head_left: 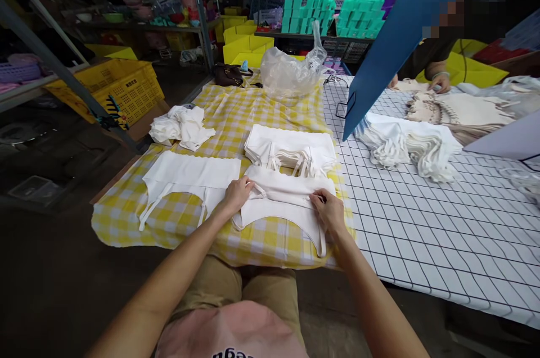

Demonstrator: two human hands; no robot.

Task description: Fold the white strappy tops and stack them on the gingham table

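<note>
A white cloth bag (280, 200) with straps lies folded on the yellow checked cloth (177, 220) in front of me. My left hand (237, 194) pinches its left edge near a strap, fingers closed on the fabric. My right hand (328, 213) grips its right edge in the same way. Another white bag (189, 176) lies spread flat to the left, its straps trailing toward me. Behind the held bag sits a neat stack of folded bags (291, 147).
A crumpled white pile (181, 126) and a clear plastic bag (291, 71) lie farther back. On the grid-patterned cloth (422, 223) to the right are more white bags (405, 144), a blue board (396, 32) and another person's hands (439, 84). Yellow crates (122, 88) stand at the left.
</note>
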